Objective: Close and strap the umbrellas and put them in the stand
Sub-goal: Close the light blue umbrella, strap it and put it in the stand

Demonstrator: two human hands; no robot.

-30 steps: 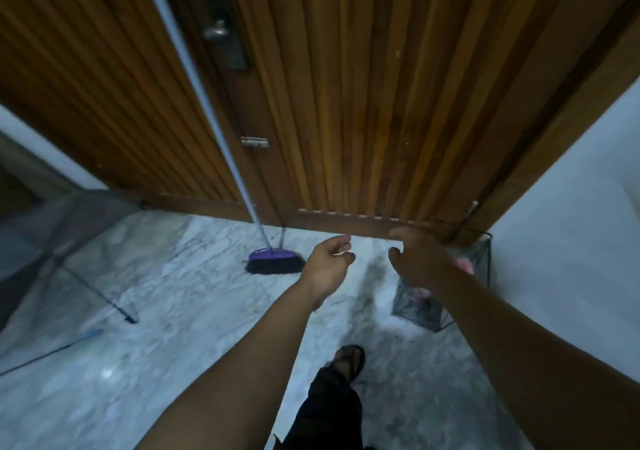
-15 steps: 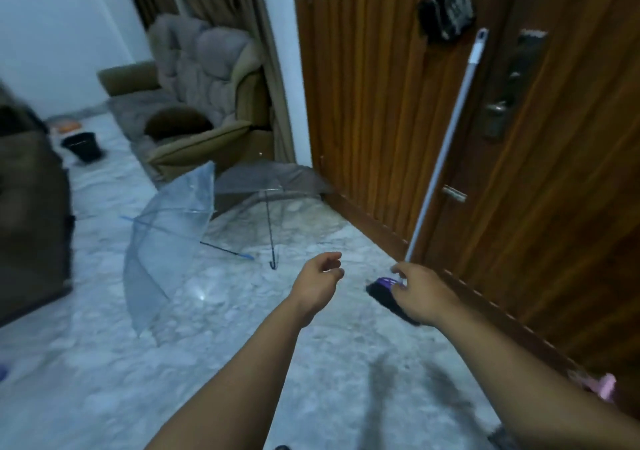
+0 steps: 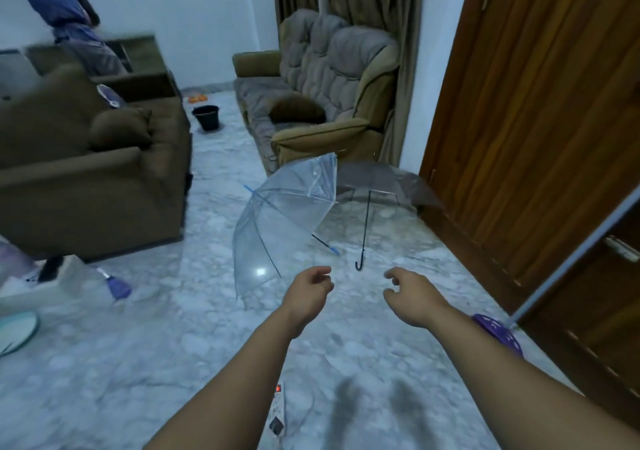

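Both the left hand (image 3: 306, 292) and the right hand (image 3: 412, 293) are held out empty, fingers loosely curled. Two open umbrellas are seen on the floor (image 3: 156, 363) ahead: a clear umbrella (image 3: 284, 217) and, beside it, a grey umbrella (image 3: 381, 179).

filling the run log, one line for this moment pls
phase: reach | left hand: empty | right hand: empty | clear umbrella: open, floor | grey umbrella: open, floor
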